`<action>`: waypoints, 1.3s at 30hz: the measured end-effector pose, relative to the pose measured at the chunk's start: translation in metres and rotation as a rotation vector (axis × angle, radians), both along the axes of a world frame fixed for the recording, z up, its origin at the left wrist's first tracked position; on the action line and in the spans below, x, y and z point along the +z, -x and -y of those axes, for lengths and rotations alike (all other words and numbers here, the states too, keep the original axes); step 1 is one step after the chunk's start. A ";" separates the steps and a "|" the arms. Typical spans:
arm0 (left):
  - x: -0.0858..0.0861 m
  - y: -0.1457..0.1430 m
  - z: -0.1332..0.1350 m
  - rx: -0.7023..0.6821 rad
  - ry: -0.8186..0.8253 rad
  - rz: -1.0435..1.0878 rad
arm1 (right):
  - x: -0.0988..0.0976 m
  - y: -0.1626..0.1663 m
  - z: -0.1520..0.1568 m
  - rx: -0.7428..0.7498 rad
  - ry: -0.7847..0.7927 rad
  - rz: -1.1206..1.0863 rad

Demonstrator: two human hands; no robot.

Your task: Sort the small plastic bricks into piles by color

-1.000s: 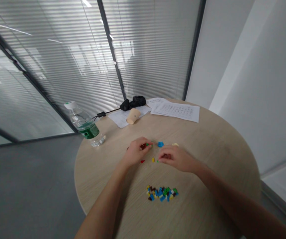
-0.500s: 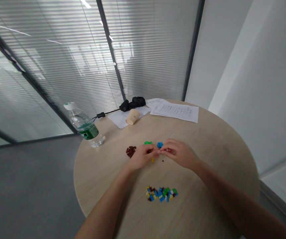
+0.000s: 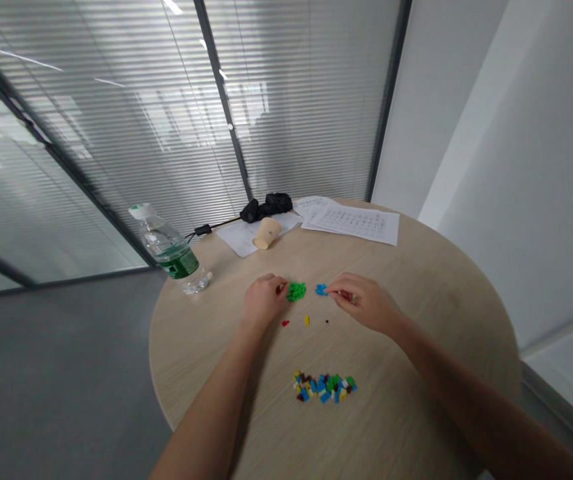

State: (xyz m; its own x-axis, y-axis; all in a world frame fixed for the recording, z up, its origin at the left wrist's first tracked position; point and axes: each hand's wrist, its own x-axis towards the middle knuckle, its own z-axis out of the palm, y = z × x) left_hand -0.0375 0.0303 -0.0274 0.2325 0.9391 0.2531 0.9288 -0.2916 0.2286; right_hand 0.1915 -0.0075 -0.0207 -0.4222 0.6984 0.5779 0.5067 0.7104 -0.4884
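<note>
A mixed heap of small coloured bricks (image 3: 324,388) lies near me on the round wooden table (image 3: 416,280). Farther out sit a green cluster (image 3: 296,291) and a blue cluster (image 3: 321,289). My left hand (image 3: 262,302) rests just left of the green cluster, fingers curled, what it holds hidden. My right hand (image 3: 361,303) is right of the blue cluster, fingertips pinched close beside it. Three loose pieces, red (image 3: 285,323), yellow (image 3: 306,320) and dark (image 3: 327,321), lie between my hands.
A water bottle (image 3: 169,250) stands at the table's left edge. At the back lie a paper cup (image 3: 266,233) on its side, printed sheets (image 3: 354,222), a black object (image 3: 266,205) with a cable. Glass walls with blinds stand behind.
My hands, which met at the middle half a second ago, have parted. The left went left over the brown pile, the right moved right. The green cluster now shows fully.
</note>
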 end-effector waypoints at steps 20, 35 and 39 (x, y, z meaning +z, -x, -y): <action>-0.002 -0.004 0.002 -0.046 0.044 -0.143 | -0.007 0.002 0.000 0.048 0.006 0.125; -0.005 -0.003 0.001 -0.020 0.057 -0.172 | -0.006 0.018 0.019 0.463 0.464 0.346; -0.003 -0.003 0.002 -0.017 0.067 -0.160 | -0.008 0.021 0.023 0.540 0.468 0.395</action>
State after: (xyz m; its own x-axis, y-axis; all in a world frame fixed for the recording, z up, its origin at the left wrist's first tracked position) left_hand -0.0343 0.0284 -0.0303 0.2806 0.9483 0.1484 0.9500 -0.2965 0.0979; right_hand 0.1703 -0.0302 -0.0284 -0.8812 0.4724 0.0149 0.3494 0.6724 -0.6526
